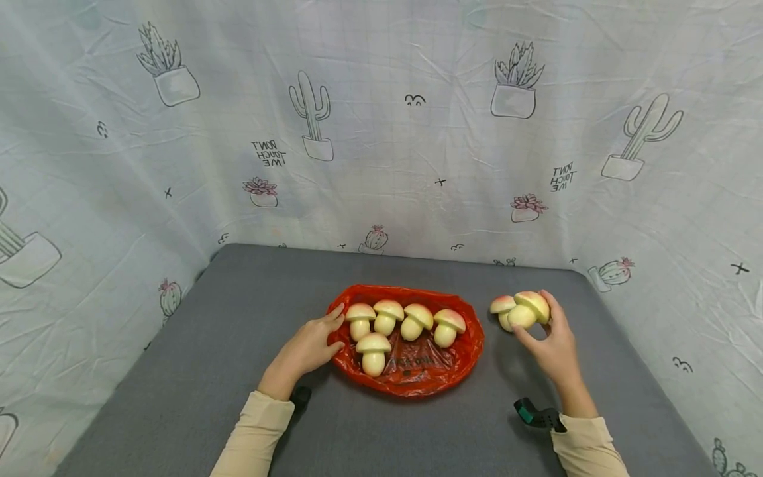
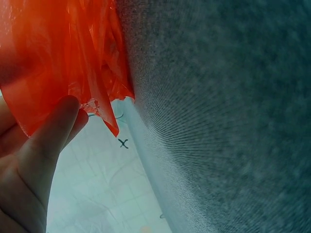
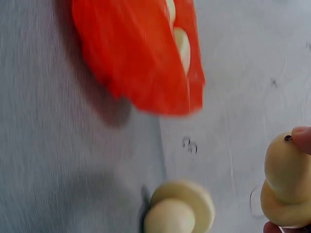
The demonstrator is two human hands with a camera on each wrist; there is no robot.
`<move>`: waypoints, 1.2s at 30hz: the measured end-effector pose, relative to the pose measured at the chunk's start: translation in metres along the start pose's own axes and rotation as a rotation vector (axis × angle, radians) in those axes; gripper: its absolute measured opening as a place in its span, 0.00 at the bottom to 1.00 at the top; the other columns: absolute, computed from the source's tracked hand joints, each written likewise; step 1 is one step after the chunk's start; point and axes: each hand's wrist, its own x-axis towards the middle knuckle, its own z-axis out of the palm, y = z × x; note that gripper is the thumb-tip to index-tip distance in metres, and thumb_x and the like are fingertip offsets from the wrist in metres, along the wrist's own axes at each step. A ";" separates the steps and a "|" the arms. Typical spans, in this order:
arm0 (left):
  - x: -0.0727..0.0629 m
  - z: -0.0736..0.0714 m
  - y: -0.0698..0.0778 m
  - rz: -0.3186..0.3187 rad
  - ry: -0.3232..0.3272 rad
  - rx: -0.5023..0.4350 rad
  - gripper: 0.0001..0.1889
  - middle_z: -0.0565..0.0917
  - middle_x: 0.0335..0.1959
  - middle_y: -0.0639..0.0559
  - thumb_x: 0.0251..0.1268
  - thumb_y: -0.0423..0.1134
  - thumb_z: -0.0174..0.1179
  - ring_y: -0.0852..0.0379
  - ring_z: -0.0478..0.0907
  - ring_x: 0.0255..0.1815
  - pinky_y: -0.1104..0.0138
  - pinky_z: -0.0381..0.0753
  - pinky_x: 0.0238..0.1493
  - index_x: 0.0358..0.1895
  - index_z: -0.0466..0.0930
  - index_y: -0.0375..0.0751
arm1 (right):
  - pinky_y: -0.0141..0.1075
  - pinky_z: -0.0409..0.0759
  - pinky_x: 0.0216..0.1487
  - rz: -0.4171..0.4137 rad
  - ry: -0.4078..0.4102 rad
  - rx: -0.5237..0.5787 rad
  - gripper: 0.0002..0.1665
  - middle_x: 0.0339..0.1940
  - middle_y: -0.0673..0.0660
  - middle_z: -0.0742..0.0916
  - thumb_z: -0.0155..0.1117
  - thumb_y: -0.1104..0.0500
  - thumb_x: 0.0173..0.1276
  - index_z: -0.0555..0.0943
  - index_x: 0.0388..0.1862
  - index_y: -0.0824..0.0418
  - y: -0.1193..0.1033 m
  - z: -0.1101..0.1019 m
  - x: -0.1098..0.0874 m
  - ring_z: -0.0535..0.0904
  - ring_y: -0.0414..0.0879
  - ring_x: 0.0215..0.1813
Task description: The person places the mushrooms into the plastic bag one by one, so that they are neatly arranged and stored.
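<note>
An opened red plastic bag (image 1: 411, 391) lies on the grey table, its rim spread wide. Inside it several toy mushrooms (image 1: 373, 354), cream-stemmed with pinkish caps, stand in a row and in front of it. My left hand (image 1: 310, 343) holds the bag's left rim; in the left wrist view the thumb (image 2: 58, 121) lies against the red plastic. To the right of the bag, my right hand (image 1: 557, 344) grips another toy mushroom (image 1: 530, 309) between thumb and fingers, raised above the table. One more toy mushroom (image 1: 503, 306) sits on the table just behind it, partly covered.
The grey table (image 1: 256, 278) stretches around the bag on every side. White cloth (image 1: 381, 132) printed with cactus drawings hangs behind the table and along both sides. Dark wrist devices (image 1: 536, 416) are worn at the beige sleeves.
</note>
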 end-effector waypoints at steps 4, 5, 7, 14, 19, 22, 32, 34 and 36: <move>0.000 0.000 0.000 0.000 -0.001 -0.001 0.28 0.66 0.69 0.39 0.58 0.36 0.65 0.41 0.71 0.63 0.53 0.74 0.59 0.61 0.72 0.27 | 0.08 0.59 0.52 -0.061 -0.024 0.032 0.50 0.67 0.71 0.66 0.70 0.70 0.54 0.55 0.73 0.70 -0.029 0.006 -0.005 0.57 0.18 0.57; 0.000 0.000 0.000 0.000 -0.002 0.001 0.28 0.66 0.69 0.39 0.58 0.36 0.65 0.41 0.71 0.63 0.53 0.74 0.59 0.61 0.72 0.28 | 0.08 0.59 0.53 -0.076 -0.032 0.040 0.49 0.67 0.72 0.66 0.70 0.71 0.54 0.56 0.72 0.72 -0.037 0.008 -0.006 0.57 0.18 0.57; 0.000 0.000 0.000 0.002 -0.001 0.005 0.28 0.66 0.69 0.39 0.58 0.36 0.65 0.41 0.72 0.63 0.53 0.74 0.59 0.61 0.72 0.27 | 0.08 0.59 0.53 -0.096 -0.055 0.044 0.48 0.65 0.73 0.67 0.69 0.73 0.53 0.56 0.70 0.75 -0.051 0.010 -0.010 0.58 0.19 0.57; 0.000 0.000 0.000 0.009 0.002 0.003 0.28 0.66 0.69 0.39 0.58 0.36 0.65 0.41 0.71 0.63 0.53 0.74 0.58 0.61 0.72 0.27 | 0.10 0.61 0.53 -0.182 -0.119 0.082 0.47 0.63 0.74 0.69 0.70 0.75 0.51 0.59 0.69 0.75 -0.068 0.027 -0.019 0.61 0.22 0.58; 0.000 0.001 0.000 0.005 0.004 0.002 0.28 0.66 0.69 0.39 0.58 0.35 0.65 0.41 0.71 0.63 0.53 0.74 0.59 0.61 0.72 0.27 | 0.12 0.63 0.56 -0.273 -0.158 0.100 0.50 0.63 0.69 0.72 0.72 0.74 0.48 0.61 0.70 0.70 -0.053 0.048 -0.019 0.64 0.25 0.61; 0.000 0.001 0.000 0.001 0.003 0.003 0.28 0.67 0.69 0.39 0.58 0.36 0.65 0.41 0.71 0.64 0.53 0.74 0.59 0.61 0.72 0.27 | 0.14 0.63 0.57 -0.298 -0.195 0.079 0.52 0.64 0.64 0.73 0.75 0.69 0.49 0.61 0.72 0.62 -0.042 0.061 -0.020 0.67 0.30 0.61; 0.000 -0.001 0.001 -0.003 0.003 -0.002 0.28 0.67 0.69 0.38 0.58 0.36 0.65 0.42 0.70 0.64 0.53 0.73 0.60 0.61 0.72 0.27 | 0.40 0.69 0.64 -0.352 -0.355 0.020 0.50 0.69 0.59 0.71 0.74 0.57 0.54 0.60 0.73 0.57 -0.049 0.090 -0.028 0.67 0.51 0.68; 0.000 -0.001 0.001 0.000 0.002 0.000 0.28 0.67 0.69 0.38 0.58 0.36 0.65 0.42 0.70 0.64 0.53 0.73 0.60 0.61 0.72 0.27 | 0.49 0.70 0.62 -0.372 -0.391 0.011 0.50 0.69 0.61 0.71 0.74 0.55 0.55 0.60 0.73 0.61 -0.052 0.095 -0.028 0.66 0.53 0.69; 0.000 -0.001 0.001 0.000 0.002 0.002 0.28 0.67 0.69 0.38 0.58 0.36 0.65 0.42 0.70 0.64 0.53 0.74 0.60 0.61 0.72 0.27 | 0.54 0.70 0.61 -0.382 -0.430 0.009 0.50 0.69 0.61 0.71 0.74 0.54 0.55 0.60 0.72 0.63 -0.054 0.100 -0.028 0.66 0.54 0.69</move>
